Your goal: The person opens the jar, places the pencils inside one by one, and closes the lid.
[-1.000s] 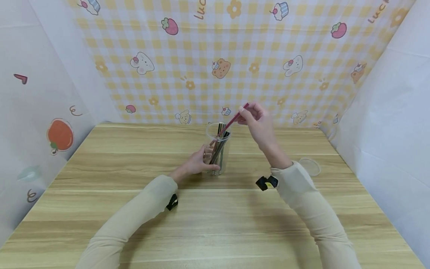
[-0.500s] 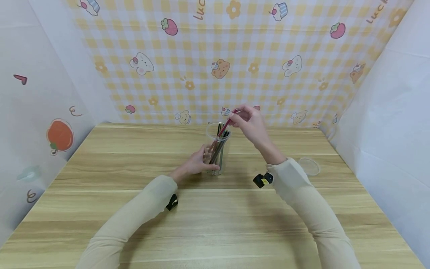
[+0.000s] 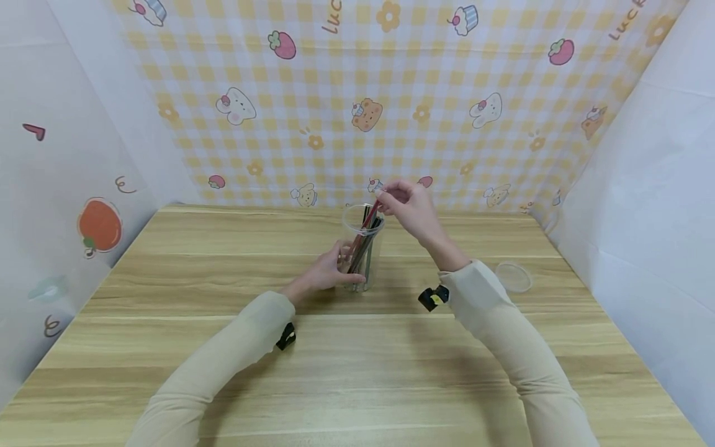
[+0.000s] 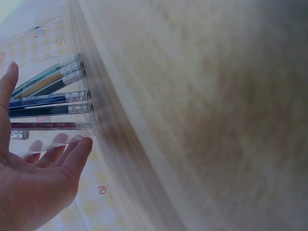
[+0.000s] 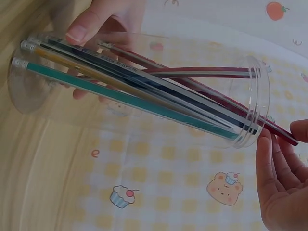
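Observation:
A tall clear plastic cup (image 3: 376, 264) stands on the table with several pencils inside, eraser ends down. Around its lower left side, my left hand (image 3: 329, 270) grips the cup; in the left wrist view, its fingertips (image 4: 79, 149) curve along the wall. My right hand (image 3: 413, 208) is above the rim and pinches the top end of a red pencil (image 5: 279, 132). Most of that red pencil lies inside the cup, tilted. A teal pencil (image 5: 130, 99), a yellow pencil (image 5: 72, 61) and dark ones lean beside it.
A clear round lid (image 3: 514, 277) lies flat on the wooden table (image 3: 357, 372), right of the cup near my right sleeve. A checked cloth (image 3: 313, 74) hangs behind the table, with white sheets at both sides.
My right hand has moved down and left, sliding the red pencil deeper into the cup. The left hand and the cup have stayed in place.

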`<state>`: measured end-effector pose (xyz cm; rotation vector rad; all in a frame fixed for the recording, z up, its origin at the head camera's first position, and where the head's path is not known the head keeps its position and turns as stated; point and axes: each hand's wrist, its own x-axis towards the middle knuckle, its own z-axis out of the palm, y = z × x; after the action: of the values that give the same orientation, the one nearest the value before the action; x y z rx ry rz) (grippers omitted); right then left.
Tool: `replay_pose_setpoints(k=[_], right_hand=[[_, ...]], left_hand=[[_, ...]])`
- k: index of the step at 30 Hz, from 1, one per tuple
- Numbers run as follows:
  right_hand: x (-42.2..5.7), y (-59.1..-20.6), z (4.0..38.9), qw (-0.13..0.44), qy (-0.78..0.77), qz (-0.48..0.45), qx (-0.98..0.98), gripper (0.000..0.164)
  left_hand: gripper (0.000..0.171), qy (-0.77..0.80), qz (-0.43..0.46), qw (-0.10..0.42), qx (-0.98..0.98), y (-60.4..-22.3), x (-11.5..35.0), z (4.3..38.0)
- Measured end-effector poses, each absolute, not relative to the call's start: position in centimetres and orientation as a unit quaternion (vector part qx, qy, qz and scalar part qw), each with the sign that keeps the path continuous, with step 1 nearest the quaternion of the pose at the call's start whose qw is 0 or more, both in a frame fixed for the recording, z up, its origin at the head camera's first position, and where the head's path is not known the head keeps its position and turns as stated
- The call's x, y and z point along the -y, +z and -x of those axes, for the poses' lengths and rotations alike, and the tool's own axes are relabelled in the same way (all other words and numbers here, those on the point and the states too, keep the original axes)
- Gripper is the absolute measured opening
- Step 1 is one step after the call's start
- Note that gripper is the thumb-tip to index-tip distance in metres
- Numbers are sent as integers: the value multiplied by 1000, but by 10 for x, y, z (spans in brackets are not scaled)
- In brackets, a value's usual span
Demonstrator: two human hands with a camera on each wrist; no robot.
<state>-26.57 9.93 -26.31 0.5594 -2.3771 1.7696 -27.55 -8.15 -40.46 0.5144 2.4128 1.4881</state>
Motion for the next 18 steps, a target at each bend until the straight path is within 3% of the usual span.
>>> replay_pose_setpoints(k=[9,18], right_hand=[[-104,-282,286,60,557,-172,810,18],[-100,-285,287,77,498,-187,843,19]], left_hand=[[69,526,-185,143,-818,-377,80,257],[74,538,-180,146,-811,-399,82,272]])
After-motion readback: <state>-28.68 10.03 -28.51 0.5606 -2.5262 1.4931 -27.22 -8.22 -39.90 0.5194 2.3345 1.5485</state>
